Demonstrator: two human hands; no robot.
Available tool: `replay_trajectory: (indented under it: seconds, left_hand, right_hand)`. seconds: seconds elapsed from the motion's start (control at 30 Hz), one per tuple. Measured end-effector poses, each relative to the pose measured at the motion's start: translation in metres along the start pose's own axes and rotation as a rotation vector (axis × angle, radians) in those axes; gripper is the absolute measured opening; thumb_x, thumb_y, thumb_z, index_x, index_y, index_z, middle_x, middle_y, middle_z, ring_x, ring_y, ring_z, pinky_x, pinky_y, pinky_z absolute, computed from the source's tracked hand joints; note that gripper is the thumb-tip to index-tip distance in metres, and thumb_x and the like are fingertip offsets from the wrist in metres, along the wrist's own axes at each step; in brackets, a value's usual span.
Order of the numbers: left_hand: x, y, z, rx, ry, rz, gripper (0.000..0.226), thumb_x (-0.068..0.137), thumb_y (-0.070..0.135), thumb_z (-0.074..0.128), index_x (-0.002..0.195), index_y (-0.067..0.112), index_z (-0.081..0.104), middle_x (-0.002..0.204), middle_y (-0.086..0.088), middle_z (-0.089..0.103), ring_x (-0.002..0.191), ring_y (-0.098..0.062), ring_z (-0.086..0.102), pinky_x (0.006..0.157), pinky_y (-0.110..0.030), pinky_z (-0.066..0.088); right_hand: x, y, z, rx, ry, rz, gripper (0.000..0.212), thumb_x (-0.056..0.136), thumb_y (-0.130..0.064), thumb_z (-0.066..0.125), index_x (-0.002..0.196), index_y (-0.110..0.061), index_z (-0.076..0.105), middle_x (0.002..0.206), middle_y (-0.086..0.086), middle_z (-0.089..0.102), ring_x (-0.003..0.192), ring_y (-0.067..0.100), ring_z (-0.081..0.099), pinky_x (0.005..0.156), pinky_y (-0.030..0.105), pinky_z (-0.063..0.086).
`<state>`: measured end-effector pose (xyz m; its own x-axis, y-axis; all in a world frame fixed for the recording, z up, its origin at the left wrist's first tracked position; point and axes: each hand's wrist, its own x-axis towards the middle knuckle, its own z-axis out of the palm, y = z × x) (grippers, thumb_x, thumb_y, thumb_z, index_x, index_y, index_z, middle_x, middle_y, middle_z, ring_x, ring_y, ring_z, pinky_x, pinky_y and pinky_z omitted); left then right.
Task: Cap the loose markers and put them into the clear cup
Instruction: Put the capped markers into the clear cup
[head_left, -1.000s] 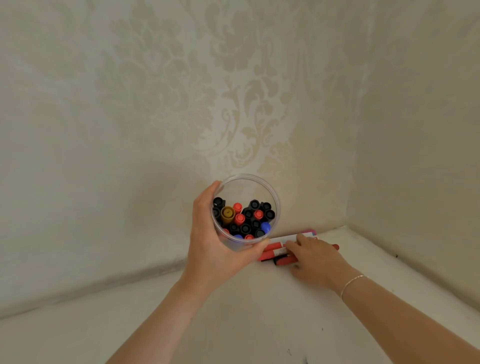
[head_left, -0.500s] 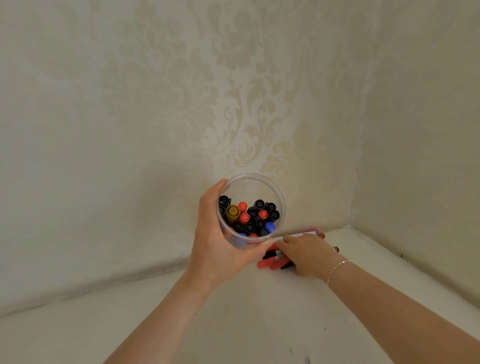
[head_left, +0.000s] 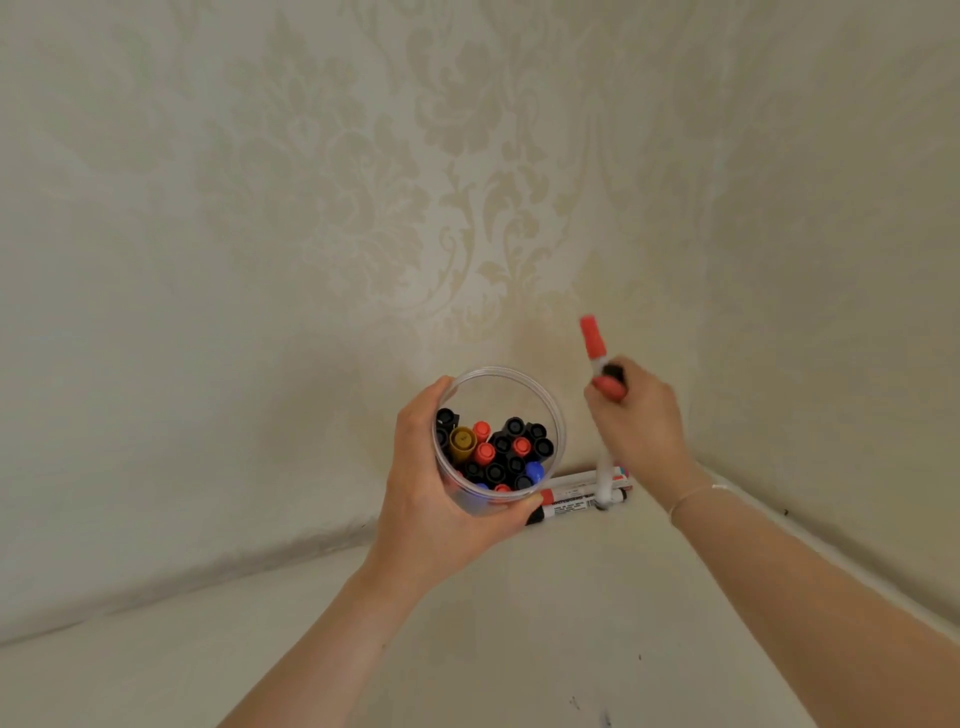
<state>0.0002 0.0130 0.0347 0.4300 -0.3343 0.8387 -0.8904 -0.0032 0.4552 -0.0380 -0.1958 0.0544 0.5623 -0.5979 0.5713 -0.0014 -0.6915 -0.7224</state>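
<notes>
Clear cup (head_left: 540, 387): sitting at frame centre, lifted off the white surface (head_left: 519, 623); I'm judging it light, stiff plastic with slick walls, best taken round the middle, not by the thin rim.
Left hand (head_left: 431, 499): wrapping thumb and fingers round the cup's near wall, carrying it upright, mouth open towards me.
Right hand (head_left: 641, 421): hovering just right of the cup, fingers curling round a bundle of markers (head_left: 592, 338), red cap poking up; how many it is holding I cannot tell.
Markers in cup (head_left: 493, 449): standing caps-up, packing the bottom; light, hard and smooth, so likely rolling easily, gripped best along the barrel.
Loose markers (head_left: 576, 496): lying against the wall corner, lower right of the cup.
</notes>
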Motion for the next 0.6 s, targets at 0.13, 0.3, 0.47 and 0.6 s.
replay_trajectory:
  seconds: [0.13, 0.3, 0.47, 0.6]
  left_hand:
    - [-0.003, -0.001, 0.003, 0.004, 0.001, 0.010, 0.103, 0.054, 0.041, 0.086, 0.137, 0.016, 0.031, 0.134, -0.003, 0.043, 0.126, -0.010, 0.044, 0.099, -0.012, 0.036]
    - [-0.008, -0.003, 0.004, 0.021, -0.009, 0.021, 0.107, 0.051, 0.031, 0.093, 0.137, 0.025, 0.030, 0.133, -0.007, 0.044, 0.125, -0.013, 0.046, 0.098, -0.011, 0.036]
    - [-0.006, -0.002, 0.004, -0.001, -0.007, 0.006, 0.106, 0.050, 0.024, 0.094, 0.135, 0.030, 0.031, 0.133, -0.003, 0.042, 0.126, -0.009, 0.044, 0.096, -0.009, 0.038]
    - [-0.005, -0.001, 0.003, -0.026, 0.004, -0.007, 0.107, 0.049, 0.021, 0.095, 0.134, 0.029, 0.030, 0.134, -0.001, 0.042, 0.126, -0.009, 0.044, 0.094, -0.009, 0.039]
  right_hand:
    - [0.018, -0.052, -0.024, 0.378, 0.092, -0.001, 0.014, 0.086, -0.019, 0.054, 0.072, -0.020, 0.055, 0.060, -0.006, 0.063, 0.056, 0.012, 0.056, 0.062, 0.034, 0.045]
    - [0.014, -0.102, -0.047, 0.433, 0.124, -0.079, 0.021, 0.074, -0.040, 0.061, 0.066, -0.028, 0.046, 0.084, 0.015, 0.055, 0.066, 0.032, 0.051, 0.064, 0.048, 0.050]
    - [0.000, -0.123, -0.060, 0.462, -0.083, -0.195, 0.045, 0.089, -0.034, 0.061, 0.099, 0.010, 0.057, 0.075, 0.018, 0.053, 0.056, 0.023, 0.051, 0.051, 0.033, 0.048]
    - [-0.007, -0.134, -0.070, 0.477, -0.216, -0.309, 0.017, 0.088, -0.015, 0.065, 0.087, 0.001, 0.064, 0.062, -0.002, 0.054, 0.050, 0.001, 0.049, 0.049, 0.011, 0.039]
